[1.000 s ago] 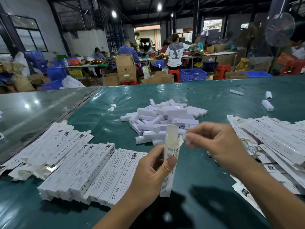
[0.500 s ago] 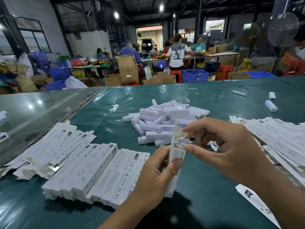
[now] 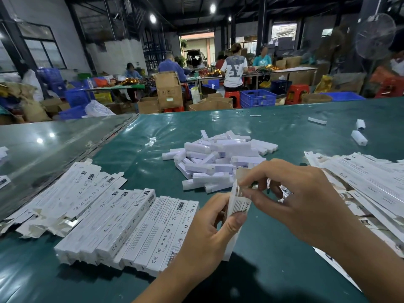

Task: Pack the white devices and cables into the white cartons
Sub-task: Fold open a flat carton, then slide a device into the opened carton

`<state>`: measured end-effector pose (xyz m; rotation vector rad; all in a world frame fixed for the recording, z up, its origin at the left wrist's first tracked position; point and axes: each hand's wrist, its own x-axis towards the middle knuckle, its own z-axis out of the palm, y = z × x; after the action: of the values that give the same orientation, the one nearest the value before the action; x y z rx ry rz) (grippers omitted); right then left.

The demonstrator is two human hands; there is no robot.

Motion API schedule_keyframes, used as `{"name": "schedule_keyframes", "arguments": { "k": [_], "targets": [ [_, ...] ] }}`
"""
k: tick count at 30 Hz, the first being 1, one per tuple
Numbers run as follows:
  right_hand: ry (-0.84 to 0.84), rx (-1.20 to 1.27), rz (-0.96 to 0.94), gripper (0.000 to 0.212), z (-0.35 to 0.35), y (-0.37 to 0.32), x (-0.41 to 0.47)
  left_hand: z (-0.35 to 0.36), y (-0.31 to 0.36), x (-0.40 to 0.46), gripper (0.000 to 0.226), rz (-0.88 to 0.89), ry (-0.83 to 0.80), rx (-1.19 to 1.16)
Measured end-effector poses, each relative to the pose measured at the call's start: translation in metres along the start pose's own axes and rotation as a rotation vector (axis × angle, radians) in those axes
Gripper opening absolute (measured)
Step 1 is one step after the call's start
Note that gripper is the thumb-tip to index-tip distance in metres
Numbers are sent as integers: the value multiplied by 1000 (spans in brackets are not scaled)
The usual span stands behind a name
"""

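My left hand point(image 3: 209, 232) grips a slim white carton point(image 3: 239, 204) upright, thumb across its printed face. My right hand point(image 3: 301, 200) is at the carton's open top, its fingertips pinching something small there; what they hold is hidden by the flap and fingers. A heap of white devices point(image 3: 218, 158) lies just beyond my hands. A row of filled white cartons point(image 3: 131, 228) lies to the left on the green table point(image 3: 284, 127). Flat unfolded cartons point(image 3: 367, 178) are stacked to the right.
More flat cartons with silver insides point(image 3: 65, 193) fan out at far left. A few stray white devices point(image 3: 358, 137) lie at the back right. Beyond the table's far edge are people at work, cardboard boxes point(image 3: 168, 90), blue crates point(image 3: 258, 98) and a standing fan point(image 3: 375, 36).
My right hand has come down onto the carton's open top and pushed the small clear-wrapped item into it. The left hand has kept the carton upright in about the same place.
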<state>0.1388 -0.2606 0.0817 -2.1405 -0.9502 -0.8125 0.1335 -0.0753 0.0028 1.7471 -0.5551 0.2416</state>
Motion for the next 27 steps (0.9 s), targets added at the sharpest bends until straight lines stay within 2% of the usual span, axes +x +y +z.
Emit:
{"name": "schedule_keyframes", "arguments": {
  "k": [7, 11, 15, 19, 22, 27],
  "targets": [
    [38, -13, 29, 11, 3, 3, -1, -2, -2, 0, 34, -6, 21, -26],
    [-68, 78, 81, 24, 3, 2, -2, -2, 0, 1, 32, -1, 41, -40],
    [-172, 120, 99, 11, 9, 2, -2, -2, 2, 2, 29, 18, 41, -70],
    [-52, 119, 72, 25, 12, 8, -3, -2, -2, 1, 35, 25, 36, -67],
    [61, 112, 53, 21, 13, 12, -4, -3, -4, 1, 40, 25, 44, -69],
    [53, 139, -13, 13, 17, 17, -8, -7, -6, 1, 52, 137, 117, -118]
  ]
}}
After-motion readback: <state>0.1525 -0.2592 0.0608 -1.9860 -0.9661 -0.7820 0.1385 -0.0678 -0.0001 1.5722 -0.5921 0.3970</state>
